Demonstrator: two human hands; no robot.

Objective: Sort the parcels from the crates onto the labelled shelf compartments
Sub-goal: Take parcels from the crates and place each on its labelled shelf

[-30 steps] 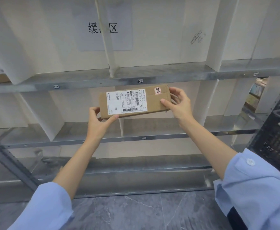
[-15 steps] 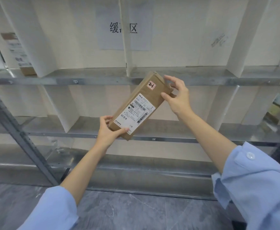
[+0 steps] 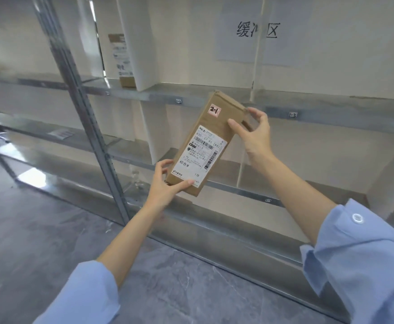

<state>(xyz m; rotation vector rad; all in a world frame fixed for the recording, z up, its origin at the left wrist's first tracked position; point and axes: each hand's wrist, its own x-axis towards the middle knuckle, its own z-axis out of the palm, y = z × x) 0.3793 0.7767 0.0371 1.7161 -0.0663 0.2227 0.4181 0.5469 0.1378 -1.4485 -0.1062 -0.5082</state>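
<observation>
holding a brown cardboard parcel (image 3: 205, 146) tilted in front of the metal shelf (image 3: 331, 118), the person has both hands on it in the head view. the left hand (image 3: 165, 185) grips the lower end, thumb laid across the front by the shipping label (image 3: 198, 160), fingers curled behind the left edge. the right hand (image 3: 254, 136) pinches the upper right edge, thumb on the front, fingers round the side. a sticker (image 3: 215, 110) reading 2-1 sits near the parcel's top end.

a slanted steel upright (image 3: 91, 127) stands left of the parcel, between it and the far-left bays. white dividers (image 3: 142, 43) split the boards into compartments. a second parcel (image 3: 121, 59) stands upright on the upper board, partly hidden behind one divider. a paper sign (image 3: 256, 31) hangs on the back wall above. a flat striped sheet (image 3: 61, 133) lies on the middle board at far left.

the parcel's top corner overlaps the upper board's front rim; whether they touch cannot be told. small number tags (image 3: 178, 101) dot that rim. behind the parcel an open-fronted bay sits on the middle board (image 3: 238, 190), with grey floor (image 3: 51, 230) below.
</observation>
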